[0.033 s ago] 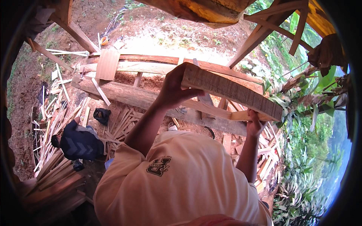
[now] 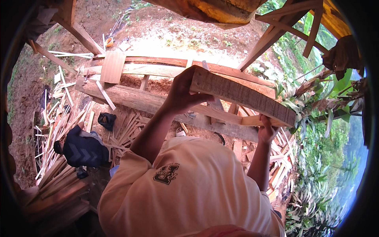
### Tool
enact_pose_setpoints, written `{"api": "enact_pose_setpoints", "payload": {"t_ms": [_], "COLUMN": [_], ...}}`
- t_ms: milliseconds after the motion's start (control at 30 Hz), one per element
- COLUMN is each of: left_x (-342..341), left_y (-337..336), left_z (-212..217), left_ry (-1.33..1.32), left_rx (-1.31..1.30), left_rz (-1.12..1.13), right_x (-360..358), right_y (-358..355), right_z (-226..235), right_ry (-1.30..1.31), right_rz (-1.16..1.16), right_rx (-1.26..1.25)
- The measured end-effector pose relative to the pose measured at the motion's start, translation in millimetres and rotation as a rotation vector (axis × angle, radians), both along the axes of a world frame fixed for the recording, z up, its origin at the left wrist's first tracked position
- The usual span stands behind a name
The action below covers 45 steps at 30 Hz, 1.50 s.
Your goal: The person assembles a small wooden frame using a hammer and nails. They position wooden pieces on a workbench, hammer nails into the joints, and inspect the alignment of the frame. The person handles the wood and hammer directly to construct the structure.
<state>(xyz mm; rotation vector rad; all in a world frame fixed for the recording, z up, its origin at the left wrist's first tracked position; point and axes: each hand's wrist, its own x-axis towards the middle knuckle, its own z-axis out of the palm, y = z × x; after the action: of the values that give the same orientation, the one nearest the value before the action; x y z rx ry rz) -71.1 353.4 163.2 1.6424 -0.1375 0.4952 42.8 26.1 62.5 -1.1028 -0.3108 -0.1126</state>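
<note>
Raised in front of my chest is a rough-sawn wooden board (image 2: 241, 93), tilted so its right end sits lower. My left hand (image 2: 185, 93) is closed round its left end, with the thumb along the near underside. Near the right end, my right hand (image 2: 267, 129) grips from below, fingers curled against a paler wooden strip (image 2: 252, 121) that runs under the board. I cannot tell whether the strip is joined to it. Beyond and below the board lies a long wooden beam workbench (image 2: 130, 96), partly hidden by my left arm.
A flat wooden panel (image 2: 113, 67) leans on the rails at the back left. At lower left a person in a dark top (image 2: 85, 148) bends beside piled wood strips (image 2: 53, 138) and a black bag (image 2: 106, 121). Slanting posts (image 2: 272, 37) and a yellow-brown cover (image 2: 209, 12) hang above; plants (image 2: 316, 197) grow at right.
</note>
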Motion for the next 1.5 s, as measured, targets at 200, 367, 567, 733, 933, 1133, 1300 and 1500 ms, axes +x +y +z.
{"api": "enact_pose_setpoints", "payload": {"t_ms": [200,367,567,733,933,1133,1300,1500], "left_x": [-13,-28,-43,-52,-55,-48,-40,-30], "left_y": [-14,-23,-31,-43,-45,-62,-70,-66], "left_z": [2,6,4,18,12,15,18,8], "left_ry": [0.033,0.058,0.031,0.102,0.133,0.102,0.136,0.062], "left_rx": [-0.094,0.012,0.226,0.34,0.381,0.472,0.535,0.465], "left_rz": [0.043,0.136,0.228,0.339,0.432,0.574,0.554,0.482], "right_x": [5,15,16,5,-9,-31,-34,-32], "right_y": [-7,2,28,45,57,87,105,117], "right_z": [-23,-34,-33,-34,-25,49,63,65], "right_ry": [0.13,0.199,0.205,0.235,-0.075,-0.569,-0.831,-0.945], "right_rz": [-0.06,0.005,0.162,0.216,-0.084,-0.02,-0.01,-0.069], "right_rx": [0.028,-0.195,-0.469,-0.462,-0.84,-0.932,-0.857,-0.851]}}
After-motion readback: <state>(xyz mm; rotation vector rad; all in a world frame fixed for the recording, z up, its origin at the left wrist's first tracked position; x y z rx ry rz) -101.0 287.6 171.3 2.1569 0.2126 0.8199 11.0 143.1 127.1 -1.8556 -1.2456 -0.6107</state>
